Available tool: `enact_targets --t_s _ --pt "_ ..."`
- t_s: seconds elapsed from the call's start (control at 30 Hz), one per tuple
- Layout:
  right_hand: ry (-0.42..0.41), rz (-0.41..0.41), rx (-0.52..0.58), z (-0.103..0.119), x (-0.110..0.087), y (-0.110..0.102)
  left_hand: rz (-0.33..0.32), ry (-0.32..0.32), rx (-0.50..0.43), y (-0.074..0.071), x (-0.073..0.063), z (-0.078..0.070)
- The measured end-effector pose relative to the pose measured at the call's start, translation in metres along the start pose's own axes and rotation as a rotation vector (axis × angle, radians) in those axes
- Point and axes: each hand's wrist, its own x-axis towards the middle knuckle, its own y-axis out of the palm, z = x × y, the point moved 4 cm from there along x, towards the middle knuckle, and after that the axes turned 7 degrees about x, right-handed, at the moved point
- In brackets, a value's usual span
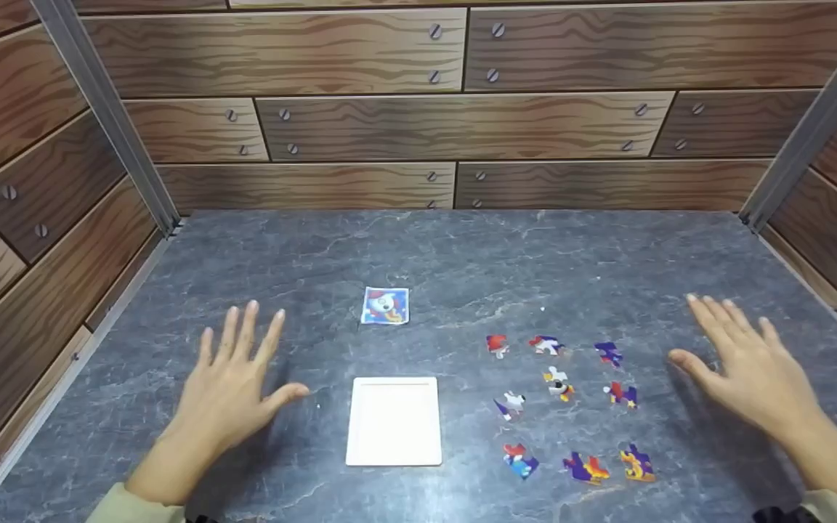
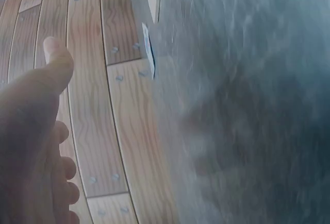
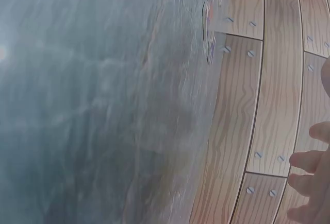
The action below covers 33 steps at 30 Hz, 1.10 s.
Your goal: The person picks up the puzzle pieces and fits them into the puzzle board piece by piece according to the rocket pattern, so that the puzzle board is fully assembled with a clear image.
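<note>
Over the desk [image 1: 462, 265], my left grip [image 1: 231, 388] and right grip [image 1: 751, 374] are spread wide, empty, the right nearer the puzzle pieces [image 1: 562, 391] to its left.

Pale sage-green sleeves [image 1: 131, 506], small black pieces [image 1: 782, 515] just beside them, leave both hands [image 1: 231, 392] bare.

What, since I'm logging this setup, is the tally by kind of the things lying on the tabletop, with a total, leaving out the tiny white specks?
Jigsaw puzzle pieces: 9
White square puzzle tray: 1
Cartoon picture card: 1
Total: 11
</note>
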Motion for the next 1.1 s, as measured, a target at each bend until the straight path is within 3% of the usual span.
enact_targets --t_s 0.23,0.47,0.63,1.1 --pt "-0.068 -0.092 0.059 0.013 0.006 0.002 0.027 0.038 -0.148 0.004 0.001 -0.022" --pt "-0.138 -0.192 0.131 0.029 0.017 0.007 0.138 0.121 -0.427 0.015 -0.002 -0.037" --pt "-0.183 -0.248 0.172 0.039 0.023 0.011 0.207 0.147 -0.533 0.024 -0.005 -0.044" --pt "-0.194 -0.179 0.276 0.068 0.04 0.024 0.389 0.268 -0.671 0.038 -0.004 -0.057"
